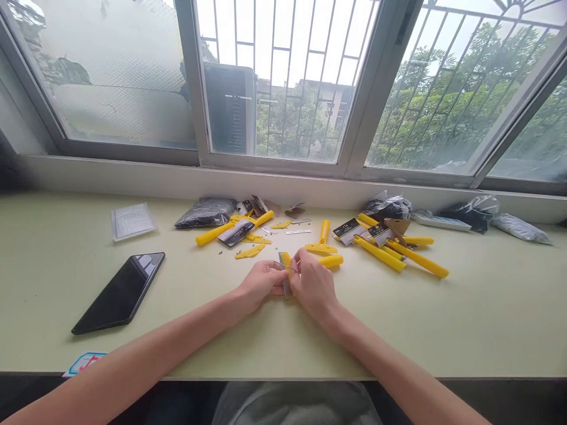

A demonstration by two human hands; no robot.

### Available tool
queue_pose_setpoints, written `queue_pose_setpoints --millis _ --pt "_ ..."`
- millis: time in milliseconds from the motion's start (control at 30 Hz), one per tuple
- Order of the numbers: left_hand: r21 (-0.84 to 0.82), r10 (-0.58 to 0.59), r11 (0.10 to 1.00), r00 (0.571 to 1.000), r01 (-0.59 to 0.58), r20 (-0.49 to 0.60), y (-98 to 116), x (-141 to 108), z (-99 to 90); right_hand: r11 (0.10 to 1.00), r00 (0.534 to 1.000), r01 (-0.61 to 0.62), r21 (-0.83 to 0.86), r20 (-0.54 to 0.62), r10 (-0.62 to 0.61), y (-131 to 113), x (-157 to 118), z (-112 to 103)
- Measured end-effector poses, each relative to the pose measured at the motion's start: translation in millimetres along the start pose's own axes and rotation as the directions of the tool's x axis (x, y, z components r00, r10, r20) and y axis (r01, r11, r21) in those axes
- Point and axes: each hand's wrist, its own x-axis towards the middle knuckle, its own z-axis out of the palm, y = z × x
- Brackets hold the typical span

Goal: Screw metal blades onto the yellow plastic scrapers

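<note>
Near the middle of the table, my left hand (261, 283) is closed on the head of a yellow scraper, pinching it by its metal blade (287, 289). My right hand (315, 284) is closed around a thin metal rod (287, 267), perhaps a hex key, which lies across the scraper head. A yellow handle (333, 261) sticks out beyond my right hand and seems to belong to this scraper, though the join is hidden. Just behind, another yellow scraper (322, 248) lies on the table. Left of it are loose yellow blade covers (250, 252), small screws and a loose blade (297, 232).
Yellow scrapers with black card labels (237, 231) lie back left, and more yellow handles (419, 258) lie right. Black plastic bags (207, 212) stand along the sill. A dark phone (119, 293) and a clear flat case (133, 222) are on the left of the table (487, 319).
</note>
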Motion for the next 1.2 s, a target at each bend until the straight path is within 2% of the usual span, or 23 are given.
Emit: queue_pose_setpoints --millis 133,267,400,500,600,667,733,800,867,1033,1200 --pt "-0.010 -0.002 1.000 1.000 0.002 -0.001 0 -1 1.2 0.994 0.998 -0.052 -0.093 0.020 0.054 -5 8 -4" --pt "-0.008 0.000 1.000 1.000 0.000 -0.008 -1 -1 1.6 0.974 0.995 -0.055 -0.221 0.066 0.071 -16 13 -7" --pt "0.009 0.001 1.000 1.000 -0.001 -0.020 -3 1 0.1 0.969 0.991 -0.050 -0.241 0.107 0.077 -25 12 -8" --pt "-0.003 0.009 1.000 0.999 -0.009 -0.045 -2 2 0.3 0.992 0.993 -0.009 -0.128 0.113 0.024 -15 13 -11" --pt "-0.021 -0.005 1.000 1.000 0.004 -0.020 0 1 2.9 0.993 0.994 0.089 0.080 0.051 -0.093 10 18 -21" --pt "-0.023 -0.012 1.000 1.000 0.012 0.001 1 0 5.1 0.962 0.987 0.155 0.225 0.008 -0.161 28 22 -28" --pt "-0.015 -0.010 1.000 1.000 0.010 -0.002 2 -1 6.8 0.934 0.978 0.156 0.322 0.079 -0.191 42 25 -34" --pt "-0.001 -0.001 1.000 1.000 0.001 -0.008 1 -1 7.4 0.924 0.959 0.120 0.363 0.199 -0.203 50 26 -37" --pt "0.010 0.014 1.000 1.000 -0.014 -0.003 1 -2 7.0 0.914 0.939 0.107 0.391 0.264 -0.222 52 24 -38" --pt "0.024 0.033 0.999 0.999 -0.034 0.012 1 -5 5.0 0.870 0.916 0.124 0.477 0.282 -0.285 52 18 -36" --pt "0.062 0.052 0.997 0.999 -0.052 0.015 2 -7 4.3 0.867 0.910 0.052 0.495 0.335 -0.246 55 16 -34"
